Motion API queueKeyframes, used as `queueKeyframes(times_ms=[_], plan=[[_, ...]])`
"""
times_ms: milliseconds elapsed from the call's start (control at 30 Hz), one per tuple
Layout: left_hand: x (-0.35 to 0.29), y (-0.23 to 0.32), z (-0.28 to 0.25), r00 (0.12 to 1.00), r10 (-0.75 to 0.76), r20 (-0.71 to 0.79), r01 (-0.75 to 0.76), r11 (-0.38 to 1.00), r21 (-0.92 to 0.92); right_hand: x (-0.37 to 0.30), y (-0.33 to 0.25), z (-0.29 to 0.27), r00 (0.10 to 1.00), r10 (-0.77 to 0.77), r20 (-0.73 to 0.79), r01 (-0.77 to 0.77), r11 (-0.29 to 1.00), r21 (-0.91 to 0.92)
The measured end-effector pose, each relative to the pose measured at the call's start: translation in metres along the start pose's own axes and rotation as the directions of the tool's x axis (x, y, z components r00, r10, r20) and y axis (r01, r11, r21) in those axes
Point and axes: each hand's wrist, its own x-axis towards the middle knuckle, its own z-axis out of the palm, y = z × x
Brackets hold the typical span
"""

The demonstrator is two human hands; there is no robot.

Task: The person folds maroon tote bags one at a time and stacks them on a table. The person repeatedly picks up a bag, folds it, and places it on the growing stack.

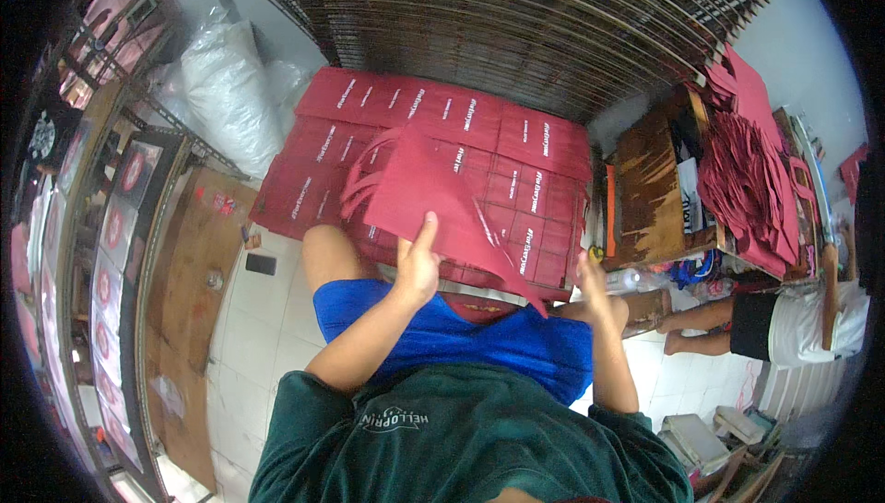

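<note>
**Red bag pinched at its near edge, left hand closest**

While the person sits with knees apart in blue shorts (461, 332), the head view shows the left hand (417, 268) raised in front of the body, thumb pointing up and fingers closed on the near edge of a red fabric tote bag (433, 194). The bag lies directly ahead of and above those fingers, away from the body, tilted so that its long axis runs from upper left to lower right. Its loop handles (361, 180) hang off the far left end, and its lower right corner tapers to a point near the right knee. The left hand is plainly the nearer one, since it is clamped on the bag itself.

The right hand (590, 274) sits lower and to the right, just beside that trailing corner. Its fingers look loosely curled, but whether they touch the fabric or hold anything I cannot tell.

Under the lifted bag lies a broad, flat stack of red printed bags (516, 148), laid in overlapping rows and reaching from the knees toward a wall of wire racks (516, 23). To the right, a wooden box (650, 180) stands beside a loose heap of red bags (747, 171), and another person's bare legs (701, 319) rest on the tiled floor (258, 328).
</note>
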Motion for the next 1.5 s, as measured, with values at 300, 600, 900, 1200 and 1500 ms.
queueKeyframes(times_ms=[300, 600, 900, 1200, 1500], plan=[[0.031, 0.012, -0.08, 0.988, -0.043, -0.145, 0.063, 0.988, 0.141, -0.029, 0.05, 0.108, 0.877, 0.387, 0.286, -0.477, 0.775, 0.414], [0.117, 0.061, -0.145, 0.966, -0.032, -0.255, 0.1, 0.961, 0.256, 0.043, -0.012, 0.192, 0.87, 0.188, 0.455, -0.213, 0.977, 0.003], [0.242, 0.197, -0.157, 0.713, 0.655, -0.249, -0.64, 0.753, 0.15, 0.079, -0.085, 0.409, 0.769, -0.261, 0.583, 0.019, 0.922, 0.387], [0.229, 0.095, -0.159, 0.347, 0.922, -0.173, -0.608, 0.362, 0.707, 0.156, -0.015, 0.565, 0.727, -0.437, 0.53, 0.206, 0.875, 0.438], [0.243, 0.065, -0.113, 0.489, 0.772, 0.406, -0.761, 0.149, 0.632, 0.23, 0.075, 0.594, 0.835, -0.343, 0.429, 0.44, 0.886, -0.148]])
